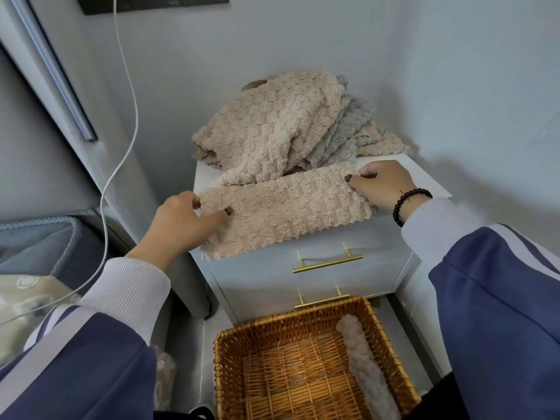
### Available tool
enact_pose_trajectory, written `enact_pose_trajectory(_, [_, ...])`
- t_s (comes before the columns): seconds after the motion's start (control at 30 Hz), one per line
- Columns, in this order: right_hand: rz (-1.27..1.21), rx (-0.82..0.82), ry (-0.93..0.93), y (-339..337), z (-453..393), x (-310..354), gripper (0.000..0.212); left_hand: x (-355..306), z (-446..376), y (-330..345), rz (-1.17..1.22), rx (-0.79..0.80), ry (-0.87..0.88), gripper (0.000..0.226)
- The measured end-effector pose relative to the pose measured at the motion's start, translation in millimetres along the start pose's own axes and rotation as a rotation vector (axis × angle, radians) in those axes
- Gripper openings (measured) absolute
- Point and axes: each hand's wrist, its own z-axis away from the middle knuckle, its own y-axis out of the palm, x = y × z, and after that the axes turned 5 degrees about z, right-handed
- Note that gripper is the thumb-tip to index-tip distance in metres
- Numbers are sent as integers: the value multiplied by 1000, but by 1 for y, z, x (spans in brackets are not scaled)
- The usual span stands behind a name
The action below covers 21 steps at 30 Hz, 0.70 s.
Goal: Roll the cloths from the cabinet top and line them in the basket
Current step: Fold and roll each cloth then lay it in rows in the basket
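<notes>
A beige cloth [285, 210] lay stretched across the front edge of the cabinet [333, 256], its near hem hanging a little over the top drawer. It was folded into a long band, and both hands were clamped on it, one at each end. The left hand [185, 219] gripped the left end, thumb pressed down on the pile and fingers tucked round the edge. The right hand [383, 186], with a dark bead bracelet [407, 204] at its wrist, pinched the right end just behind the cabinet's front edge. The hands stood well apart, holding the band taut along its length.

Behind the band, toward the wall, the pile [281, 122] of unrolled cloths, beige with some grey, was heaped on the cabinet top and touched the band's far edge.

The basket [291, 325] sat on the floor just in front of the cabinet, below the lower drawer. One roll [366, 368] lay in it along the right wall; the rest of its floor was bare wicker.

By the look of it, the step in hand was preparing the second cloth: folding and squaring it into a strip before rolling. The next move probably called for keeping the edges even, then turning the strip up tightly from one end, so that it held its shape when carried down in front of the cabinet and laid just beside the first roll.
</notes>
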Motion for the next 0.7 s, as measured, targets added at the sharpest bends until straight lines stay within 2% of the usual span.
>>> enact_pose_trajectory(0.17, [-43,10,73,3,-4,7,43,6,-8,7,60,15,-22,43])
enact_pose_trajectory(0.27, [-8,-29,91,4,-8,7,35,4,-11,8,121,35,-48,47])
enact_pose_trajectory(0.37, [-63,24,93,5,-10,8,22,-1,-13,9,231,20,-100,51])
enact_pose_trajectory(0.57, [-119,42,112,4,-18,10,32,2,-23,8,384,-41,-211,51])
enact_pose_trajectory(0.63, [-159,40,125,5,-21,10,13,4,-26,6,382,-45,-213,43])
enact_pose_trajectory(0.67, [-187,30,128,6,-22,11,10,5,-27,6,377,-50,-203,41])
enact_pose_trajectory(0.7, [-219,19,135,7,-24,10,21,6,-28,7,373,-56,-190,41])
